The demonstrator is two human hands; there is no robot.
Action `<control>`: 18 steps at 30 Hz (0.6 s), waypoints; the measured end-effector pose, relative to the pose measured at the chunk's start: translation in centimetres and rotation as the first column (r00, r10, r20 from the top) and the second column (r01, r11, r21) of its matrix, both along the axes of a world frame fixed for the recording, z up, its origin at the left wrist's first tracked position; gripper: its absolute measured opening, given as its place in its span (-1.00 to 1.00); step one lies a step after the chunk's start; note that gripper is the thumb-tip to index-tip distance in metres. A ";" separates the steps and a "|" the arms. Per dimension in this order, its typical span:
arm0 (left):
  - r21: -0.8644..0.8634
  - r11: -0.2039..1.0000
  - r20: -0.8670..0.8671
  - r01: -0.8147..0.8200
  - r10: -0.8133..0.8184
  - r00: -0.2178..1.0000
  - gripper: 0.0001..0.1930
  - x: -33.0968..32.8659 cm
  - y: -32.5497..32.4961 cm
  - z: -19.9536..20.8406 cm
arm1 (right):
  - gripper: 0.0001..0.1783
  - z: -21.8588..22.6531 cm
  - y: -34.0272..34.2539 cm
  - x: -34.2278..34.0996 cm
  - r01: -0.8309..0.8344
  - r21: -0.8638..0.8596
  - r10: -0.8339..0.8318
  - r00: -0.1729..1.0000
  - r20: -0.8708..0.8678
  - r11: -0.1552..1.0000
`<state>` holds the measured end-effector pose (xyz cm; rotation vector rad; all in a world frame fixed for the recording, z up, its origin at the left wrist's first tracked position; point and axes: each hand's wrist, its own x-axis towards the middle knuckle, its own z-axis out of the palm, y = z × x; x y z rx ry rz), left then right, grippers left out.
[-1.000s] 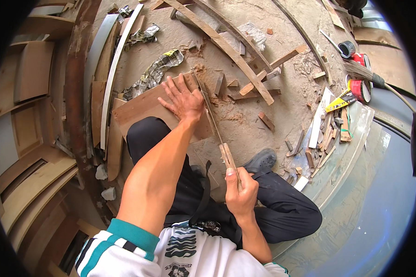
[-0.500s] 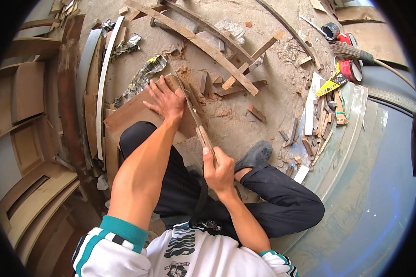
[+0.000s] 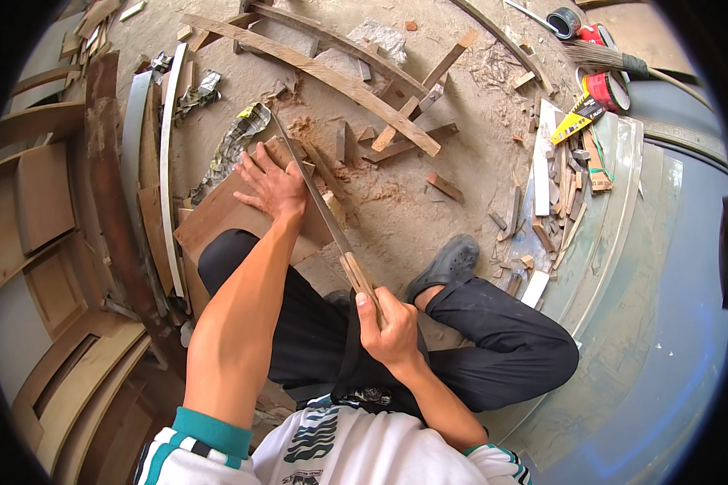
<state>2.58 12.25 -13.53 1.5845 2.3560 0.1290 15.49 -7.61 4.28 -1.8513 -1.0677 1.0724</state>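
My left hand lies spread on a flat brown wooden board, pressing near its far right edge. The hand is open and grasps nothing. My right hand is wrapped around the wooden handle of a handsaw. Its narrow blade slants away to the upper left, along the board's right side and close beside my left fingers. Where the teeth meet the wood is too fine to make out. My left knee is against the board's near edge. Sawdust lies just past the blade.
Long wooden strips and short offcuts lie on the dusty floor ahead. At the right are a yellow-sleeved blade, a red can, a broom and a glass sheet. Curved wooden panels stand at the left.
My right hand has drawn the saw back toward me and slightly right, baring more blade beside the board. My left hand stays spread on the board. The whole view has shifted a little.
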 end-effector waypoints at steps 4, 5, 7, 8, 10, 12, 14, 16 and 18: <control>0.014 1.000 0.010 0.006 -0.006 1.000 -0.22 0.0 -0.1 -0.1 | -0.64 -3.2 2.9 -1.0 0.002 -0.010 -0.002 1.000 -0.013 1.000; 0.017 1.000 0.016 0.006 -0.006 1.000 -0.22 0.0 -0.1 -0.1 | -0.64 -3.3 2.7 -0.9 -0.003 0.001 0.003 1.000 -0.003 1.000; 0.022 1.000 0.024 0.005 -0.005 1.000 -0.23 -0.2 -0.1 -0.2 | -0.66 -3.1 1.8 -0.9 -0.014 0.022 0.014 1.000 0.015 1.000; 0.020 1.000 0.018 0.004 -0.005 1.000 -0.23 -0.4 -0.2 -0.2 | -0.68 -1.8 1.1 -0.5 0.008 -0.007 -0.009 1.000 -0.019 1.000; 0.019 1.000 0.009 0.004 -0.004 1.000 -0.23 -0.5 -0.2 -0.3 | -0.70 -0.8 -0.5 0.1 0.026 -0.016 -0.026 0.999 -0.043 1.000; 0.032 0.999 0.007 0.003 -0.003 1.000 -0.23 -0.5 0.0 -0.4 | -0.69 -1.1 0.2 -0.1 0.036 -0.029 -0.038 0.998 -0.054 0.999; 0.039 0.999 0.022 0.006 -0.007 1.000 -0.23 -0.2 -0.2 -0.4 | -0.66 -3.1 3.3 -0.8 0.029 0.008 -0.029 1.000 -0.002 1.000; 0.047 0.999 0.043 0.002 -0.004 0.999 -0.23 -0.2 -0.2 -0.3 | -0.65 -3.5 3.3 -1.2 0.020 -0.006 -0.020 1.000 -0.016 1.000; 0.055 0.998 0.036 -0.005 0.003 0.999 -0.24 -0.2 0.0 -0.3 | -0.64 -2.3 2.7 -0.9 0.019 -0.018 -0.019 1.000 -0.025 1.000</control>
